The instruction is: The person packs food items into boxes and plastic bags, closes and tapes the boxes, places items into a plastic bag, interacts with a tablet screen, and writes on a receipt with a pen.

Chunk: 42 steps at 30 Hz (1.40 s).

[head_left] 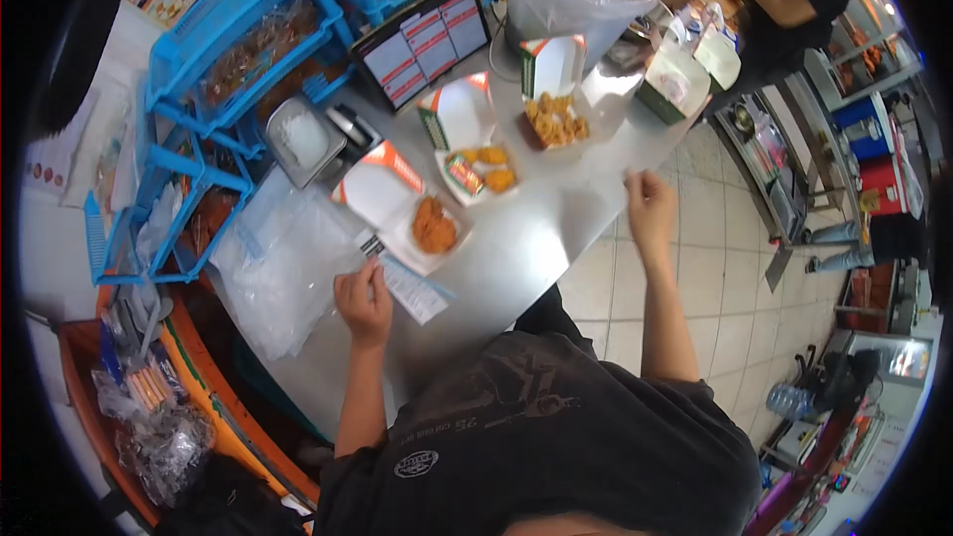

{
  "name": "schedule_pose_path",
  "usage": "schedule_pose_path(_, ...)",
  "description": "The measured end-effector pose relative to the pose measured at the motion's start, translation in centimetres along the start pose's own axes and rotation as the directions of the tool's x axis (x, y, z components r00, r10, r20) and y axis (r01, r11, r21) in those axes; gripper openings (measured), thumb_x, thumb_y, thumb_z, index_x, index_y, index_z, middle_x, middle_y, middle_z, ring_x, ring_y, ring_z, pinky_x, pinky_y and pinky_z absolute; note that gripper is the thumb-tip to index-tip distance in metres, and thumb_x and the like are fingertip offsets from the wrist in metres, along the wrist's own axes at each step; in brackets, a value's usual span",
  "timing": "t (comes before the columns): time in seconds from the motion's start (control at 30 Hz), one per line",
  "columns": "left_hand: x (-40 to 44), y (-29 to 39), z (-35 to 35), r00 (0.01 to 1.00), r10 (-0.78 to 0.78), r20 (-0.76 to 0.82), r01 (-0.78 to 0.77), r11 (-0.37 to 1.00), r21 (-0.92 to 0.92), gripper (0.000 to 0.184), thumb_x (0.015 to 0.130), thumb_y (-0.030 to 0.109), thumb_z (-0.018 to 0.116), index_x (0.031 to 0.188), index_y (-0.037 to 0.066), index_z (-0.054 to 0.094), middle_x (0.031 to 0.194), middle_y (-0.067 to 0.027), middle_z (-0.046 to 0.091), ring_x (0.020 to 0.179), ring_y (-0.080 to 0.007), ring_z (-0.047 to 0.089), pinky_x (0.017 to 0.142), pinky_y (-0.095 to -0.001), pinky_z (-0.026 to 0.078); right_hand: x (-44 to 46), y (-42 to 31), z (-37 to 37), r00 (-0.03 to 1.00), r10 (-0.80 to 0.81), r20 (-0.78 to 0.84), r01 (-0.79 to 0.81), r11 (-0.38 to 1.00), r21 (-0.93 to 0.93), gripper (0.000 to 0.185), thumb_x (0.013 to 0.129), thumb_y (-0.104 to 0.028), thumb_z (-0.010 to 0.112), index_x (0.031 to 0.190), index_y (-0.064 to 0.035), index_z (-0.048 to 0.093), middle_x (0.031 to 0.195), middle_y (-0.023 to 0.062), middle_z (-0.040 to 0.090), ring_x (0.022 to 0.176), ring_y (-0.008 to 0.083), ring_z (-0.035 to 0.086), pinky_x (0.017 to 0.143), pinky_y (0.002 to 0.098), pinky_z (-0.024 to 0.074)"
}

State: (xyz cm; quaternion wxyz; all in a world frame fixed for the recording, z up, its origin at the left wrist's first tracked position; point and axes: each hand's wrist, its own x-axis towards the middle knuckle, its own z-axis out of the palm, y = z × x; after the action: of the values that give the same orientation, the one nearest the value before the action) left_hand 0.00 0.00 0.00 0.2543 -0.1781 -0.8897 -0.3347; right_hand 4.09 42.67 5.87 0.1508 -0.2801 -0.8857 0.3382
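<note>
My left hand (364, 306) is at the near edge of the metal table, its fingers closed on the left edge of a printed receipt (415, 292). Just beyond is an open takeaway box (381, 185) holding fried chicken (434, 225). A second open box (465, 115) contains fried pieces and a small colourful packet (464, 175). Farther right, another open box (554, 67) is filled with small fried pieces (556, 123). Off the table's right edge, my right hand (651, 206) hovers above the floor with curled fingers; whatever may be inside them is hidden.
Clear plastic bags (283, 263) lie at the left, by a metal tray (302, 139) of white contents. Behind are blue crates (238, 45), a tablet (425, 46) and a large bag-lined bucket (581, 0). Another person (794, 0) works at the far right. An open box (675, 81) stands at the corner.
</note>
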Motion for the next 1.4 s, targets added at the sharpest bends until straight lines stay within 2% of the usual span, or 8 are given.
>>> schedule_pose_path(0.07,0.2,0.7,-1.0,0.997,0.08,-0.012,-0.08,0.997,0.009,0.004,0.083,0.007,0.062,0.085,0.004,0.065,0.075,-0.0063,0.065,0.068,-0.0237,0.059,0.077,-0.0394,0.041,3.3,-1.9,-1.8,0.98,0.171,0.103,-0.173,0.985,0.003,0.025,0.084,-0.025,0.065,0.095,-0.0027,0.067,0.084,0.0174,0.065,0.08,0.0288,0.062,0.069,0.0398,0.0466)
schedule_pose_path(0.17,6.1,8.9,2.9,0.994,0.084,0.066,-0.081,0.996,-0.041,0.003,0.08,0.004,0.062,0.081,0.005,0.064,0.071,-0.0051,0.064,0.065,-0.0238,0.059,0.077,-0.0384,0.041,14.1,5.3,1.5,0.937,-0.348,0.042,0.35,0.931,-0.101,0.03,0.084,-0.025,0.065,0.104,-0.0023,0.065,0.089,0.0186,0.065,0.073,0.0298,0.062,0.064,0.0382,0.0477)
schedule_pose_path(0.3,9.5,15.4,11.2,0.978,0.054,0.203,-0.033,0.994,-0.106,0.011,0.076,0.009,0.067,0.086,0.006,0.065,0.087,-0.007,0.065,0.089,-0.0262,0.06,0.081,-0.0403,0.041,17.3,6.1,6.1,0.867,-0.223,0.446,0.139,0.967,0.213,0.041,0.082,-0.008,0.057,0.123,-0.0035,0.056,0.084,0.0192,0.065,0.075,0.0297,0.064,0.071,0.039,0.0507)
schedule_pose_path(0.67,15.5,19.5,17.0,0.956,0.055,0.288,-0.027,0.995,-0.099,0.017,0.074,0.009,0.069,0.091,0.008,0.066,0.099,-0.0049,0.064,0.102,-0.0259,0.057,0.089,-0.0405,0.04,21.3,-3.5,-0.7,0.515,-0.476,0.713,0.201,0.876,0.439,0.031,0.083,-0.008,0.061,0.113,0.0019,0.059,0.076,0.0111,0.064,0.069,0.0156,0.063,0.067,0.0318,0.0513)
schedule_pose_path(0.8,17.0,19.9,17.3,0.967,0.07,0.245,-0.032,0.987,-0.154,0.015,0.073,0.007,0.069,0.088,0.007,0.066,0.091,-0.0052,0.066,0.092,-0.0254,0.06,0.083,-0.039,0.042,29.6,-6.3,-8.1,0.91,-0.394,0.127,0.222,0.723,0.655,0.021,0.092,-0.017,0.059,0.08,-0.001,0.067,0.064,-0.0018,0.059,0.053,0.0037,0.048,0.047,0.0207,0.0365)
schedule_pose_path(1.1,17.0,19.8,16.8,0.968,0.069,0.24,-0.013,0.974,-0.227,0.006,0.075,0.009,0.069,0.076,0.006,0.063,0.074,-0.0069,0.062,0.072,-0.0257,0.059,0.069,-0.0368,0.044,32.4,-9.4,-13.0,0.761,-0.198,-0.618,0.614,0.529,0.586,0.025,0.093,-0.008,0.054,0.116,0.0039,0.054,0.102,0.0112,0.059,0.092,0.0147,0.058,0.086,0.0263,0.0456)
schedule_pose_path(1.13,16.2,19.4,16.9,0.966,0.048,0.253,0.005,0.978,-0.206,0.008,0.075,0.01,0.069,0.074,0.006,0.062,0.072,-0.007,0.06,0.07,-0.026,0.058,0.067,-0.0371,0.044,30.5,-11.4,-12.8,0.665,-0.211,-0.717,0.612,0.703,0.361,0.025,0.092,-0.006,0.055,0.114,0.0045,0.054,0.106,0.0137,0.058,0.096,0.0178,0.058,0.086,0.0284,0.0474)
schedule_pose_path(1.4,12.2,21.4,18.7,0.974,0.123,0.192,-0.037,0.915,-0.402,0.016,0.08,0.02,0.069,0.072,0.009,0.06,0.069,-0.0044,0.055,0.072,-0.0239,0.056,0.071,-0.0371,0.043,16.3,-19.4,-17.4,-0.134,-0.479,-0.868,0.948,-0.318,0.029,0.036,0.098,-0.032,0.043,0.125,-0.0091,0.048,0.127,0.0006,0.052,0.119,0.0167,0.044,0.111,0.0403,0.0277)
